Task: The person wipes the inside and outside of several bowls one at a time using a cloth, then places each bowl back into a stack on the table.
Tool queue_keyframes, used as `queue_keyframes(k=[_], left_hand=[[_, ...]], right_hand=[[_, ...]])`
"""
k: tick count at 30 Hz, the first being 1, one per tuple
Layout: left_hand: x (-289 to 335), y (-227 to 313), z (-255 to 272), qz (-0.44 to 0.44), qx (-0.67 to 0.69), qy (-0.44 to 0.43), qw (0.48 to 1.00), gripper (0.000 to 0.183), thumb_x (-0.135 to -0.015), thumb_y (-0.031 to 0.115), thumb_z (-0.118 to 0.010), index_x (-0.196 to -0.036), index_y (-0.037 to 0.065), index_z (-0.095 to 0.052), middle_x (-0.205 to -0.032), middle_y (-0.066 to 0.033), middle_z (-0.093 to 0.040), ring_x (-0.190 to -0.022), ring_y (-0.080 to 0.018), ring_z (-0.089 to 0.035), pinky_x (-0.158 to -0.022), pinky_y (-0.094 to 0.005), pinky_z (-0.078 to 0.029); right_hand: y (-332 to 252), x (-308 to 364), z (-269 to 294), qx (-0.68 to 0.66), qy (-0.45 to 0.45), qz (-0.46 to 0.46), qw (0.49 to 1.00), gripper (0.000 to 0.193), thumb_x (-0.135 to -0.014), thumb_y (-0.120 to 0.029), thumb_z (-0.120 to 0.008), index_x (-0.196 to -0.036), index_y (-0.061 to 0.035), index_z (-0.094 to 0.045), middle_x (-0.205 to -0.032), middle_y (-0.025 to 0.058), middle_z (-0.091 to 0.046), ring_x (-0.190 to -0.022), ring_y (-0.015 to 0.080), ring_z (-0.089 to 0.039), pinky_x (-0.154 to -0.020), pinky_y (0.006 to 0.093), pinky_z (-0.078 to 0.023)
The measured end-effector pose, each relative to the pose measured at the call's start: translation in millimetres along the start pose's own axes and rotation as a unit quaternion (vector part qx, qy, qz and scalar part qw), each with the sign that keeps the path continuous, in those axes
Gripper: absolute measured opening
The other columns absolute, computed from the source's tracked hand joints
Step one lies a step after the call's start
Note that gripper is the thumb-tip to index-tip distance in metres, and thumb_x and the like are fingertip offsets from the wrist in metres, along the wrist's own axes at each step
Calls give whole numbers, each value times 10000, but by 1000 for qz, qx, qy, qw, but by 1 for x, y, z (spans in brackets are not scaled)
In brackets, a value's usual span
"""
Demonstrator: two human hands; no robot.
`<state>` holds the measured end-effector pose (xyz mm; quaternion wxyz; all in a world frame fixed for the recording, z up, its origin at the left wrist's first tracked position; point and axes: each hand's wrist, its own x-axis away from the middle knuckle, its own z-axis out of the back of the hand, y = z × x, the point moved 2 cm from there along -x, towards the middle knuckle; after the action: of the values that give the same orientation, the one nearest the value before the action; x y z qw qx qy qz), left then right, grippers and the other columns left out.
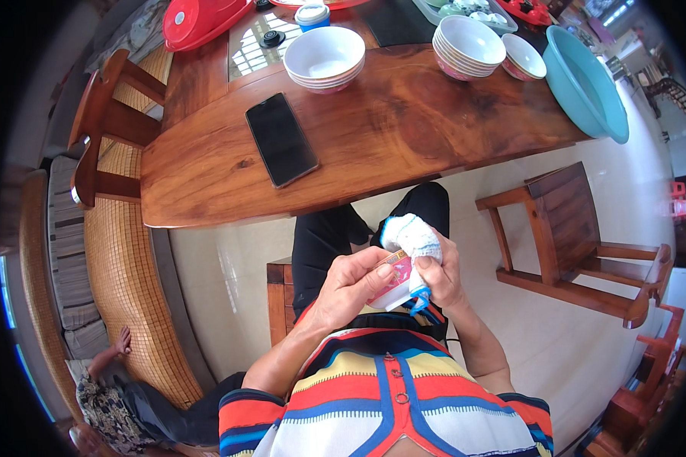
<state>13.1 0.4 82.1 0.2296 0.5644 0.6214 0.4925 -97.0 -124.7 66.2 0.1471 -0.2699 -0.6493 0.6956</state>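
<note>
Over my lap, my left hand [349,283] grips a bowl [395,288] by its side, thumb on the pink patterned outside. The bowl is tilted, and a white part of it shows at the bottom. My right hand [450,280] is closed around a white knitted cloth [413,233] with blue edging, pressed against the bowl's right side. One end of the cloth bulges up above the fingers, and a blue tip hangs below. Fingers behind the bowl and cloth are hidden.
On the wooden table [389,145] ahead lie a black phone [282,141], stacked white bowls [324,57], more bowls [469,47] and a teal basin [587,91]. A wooden chair [568,221] stands right. At lower left, another person's hand [122,340] rests on a woven-covered seat [126,274].
</note>
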Motion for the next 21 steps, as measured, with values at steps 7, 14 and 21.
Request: queue_keyframes(k=[7,14,21], left_hand=[[-4,-4,7,9,125,23,992,239,-912,196,-569,-1022,-13,-604,-860,-34,-648,-768,-65,-588,-704,-207,-473],[-14,-4,9,4,295,106,949,224,-914,193,-551,-984,-13,-600,-906,-77,-658,-813,-121,-624,-768,-248,-490],[-13,4,-19,-132,272,162,939,259,-952,196,-493,-1094,-18,-519,-1004,-82,-619,-865,-114,-596,-826,-258,-468]], right_hand=[[5,6,2,-120,72,-126,982,386,-836,-259,-526,-1074,42,-571,-925,86,-624,-804,120,-578,-712,258,-455],[22,25,-3,-95,152,-99,979,488,-901,-364,-440,-1146,50,-521,-1049,119,-587,-982,172,-552,-846,287,-424],[18,19,-25,-385,288,-220,848,517,-949,-521,-332,-1221,-104,-471,-1164,80,-556,-1074,196,-557,-914,341,-458]])
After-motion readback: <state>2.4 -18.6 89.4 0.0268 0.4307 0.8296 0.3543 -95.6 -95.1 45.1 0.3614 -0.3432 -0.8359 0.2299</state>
